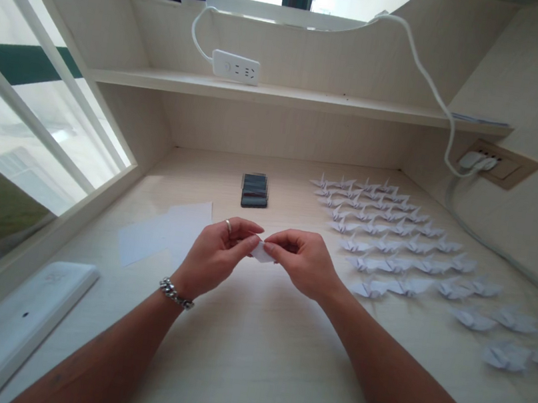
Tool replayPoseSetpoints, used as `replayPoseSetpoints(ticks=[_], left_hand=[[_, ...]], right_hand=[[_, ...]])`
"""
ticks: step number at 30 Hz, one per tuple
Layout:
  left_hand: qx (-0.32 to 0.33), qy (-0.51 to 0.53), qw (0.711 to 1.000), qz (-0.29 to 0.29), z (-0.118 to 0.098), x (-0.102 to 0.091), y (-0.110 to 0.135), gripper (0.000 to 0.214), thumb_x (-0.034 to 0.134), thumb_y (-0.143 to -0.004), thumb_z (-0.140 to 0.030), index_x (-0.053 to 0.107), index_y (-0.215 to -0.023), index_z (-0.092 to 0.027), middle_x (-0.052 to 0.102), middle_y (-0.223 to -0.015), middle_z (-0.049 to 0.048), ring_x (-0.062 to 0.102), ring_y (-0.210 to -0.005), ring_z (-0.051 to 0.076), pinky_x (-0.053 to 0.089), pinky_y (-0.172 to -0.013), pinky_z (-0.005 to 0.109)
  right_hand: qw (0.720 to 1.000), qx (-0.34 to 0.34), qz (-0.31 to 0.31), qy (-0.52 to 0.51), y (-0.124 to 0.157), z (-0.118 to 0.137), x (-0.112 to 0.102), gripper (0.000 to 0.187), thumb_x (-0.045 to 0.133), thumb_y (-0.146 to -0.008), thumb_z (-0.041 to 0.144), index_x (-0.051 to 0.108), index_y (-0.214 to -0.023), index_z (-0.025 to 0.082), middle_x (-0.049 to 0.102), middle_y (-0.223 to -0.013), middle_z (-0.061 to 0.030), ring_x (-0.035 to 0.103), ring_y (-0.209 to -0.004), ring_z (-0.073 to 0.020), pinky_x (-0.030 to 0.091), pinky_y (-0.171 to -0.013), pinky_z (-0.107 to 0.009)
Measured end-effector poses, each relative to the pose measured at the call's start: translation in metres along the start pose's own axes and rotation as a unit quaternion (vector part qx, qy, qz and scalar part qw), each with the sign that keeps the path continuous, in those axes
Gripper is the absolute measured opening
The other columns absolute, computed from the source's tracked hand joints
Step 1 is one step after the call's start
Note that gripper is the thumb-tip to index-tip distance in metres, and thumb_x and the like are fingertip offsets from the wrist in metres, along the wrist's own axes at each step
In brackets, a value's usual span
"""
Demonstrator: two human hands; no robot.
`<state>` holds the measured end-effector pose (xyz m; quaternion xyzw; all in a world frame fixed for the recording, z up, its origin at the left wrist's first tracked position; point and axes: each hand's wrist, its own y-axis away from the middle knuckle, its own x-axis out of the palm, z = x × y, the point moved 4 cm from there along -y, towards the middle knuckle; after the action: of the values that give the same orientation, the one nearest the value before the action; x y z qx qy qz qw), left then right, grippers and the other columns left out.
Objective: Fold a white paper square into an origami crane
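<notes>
Folding seems to be the step in hand: in the head view, the left hand (215,252) and the right hand (308,262) both pinch a small white paper (262,254) between thumb and fingers, near the middle of the desk (251,354), well in from its front edge. Rows of folded paper cranes (393,264) run from near the back right corner toward that edge; the next crease probably calls for aligned edges and firm thumb pressure.

Left hand (219,248): thin silver-toned ring (228,225) on one finger. Chunky silver-toned bracelet (176,293) around that wrist (182,279), thick interlocking chain links, shiny. Right hand (304,261) bare. Both forearms (390,368) bare to frame edge.
</notes>
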<state>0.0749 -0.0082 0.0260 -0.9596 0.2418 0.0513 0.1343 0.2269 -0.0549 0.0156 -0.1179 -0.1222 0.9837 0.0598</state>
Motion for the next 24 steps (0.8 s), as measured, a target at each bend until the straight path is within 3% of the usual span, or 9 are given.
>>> replayPoseSetpoints(ticks=[14,24], left_hand=[[0.061,-0.025,0.995,-0.071,-0.001,-0.003,0.002,0.014,0.075,-0.073,-0.023,0.068,-0.081,-0.015,0.071,-0.078,0.0031,0.067,-0.072,0.015,0.056,-0.069,0.026],[0.055,-0.05,0.993,-0.092,0.001,-0.006,0.001,0.016,0.074,-0.074,-0.025,0.067,-0.082,-0.014,0.07,-0.078,0.0034,0.066,-0.072,0.015,0.054,-0.068,0.026]], right_hand=[[1.0,0.005,0.009,0.009,-0.001,0.0,-0.003,0.013,0.066,-0.079,0.026,0.072,-0.082,0.015,0.071,-0.075,-0.004,0.062,-0.069,-0.015,0.049,-0.064,-0.027],[0.995,0.039,0.03,-0.091,-0.009,-0.012,-0.006,0.022,0.059,-0.083,0.033,0.069,-0.086,0.014,0.068,-0.076,-0.004,0.063,-0.067,-0.0144,0.053,-0.065,-0.029]])
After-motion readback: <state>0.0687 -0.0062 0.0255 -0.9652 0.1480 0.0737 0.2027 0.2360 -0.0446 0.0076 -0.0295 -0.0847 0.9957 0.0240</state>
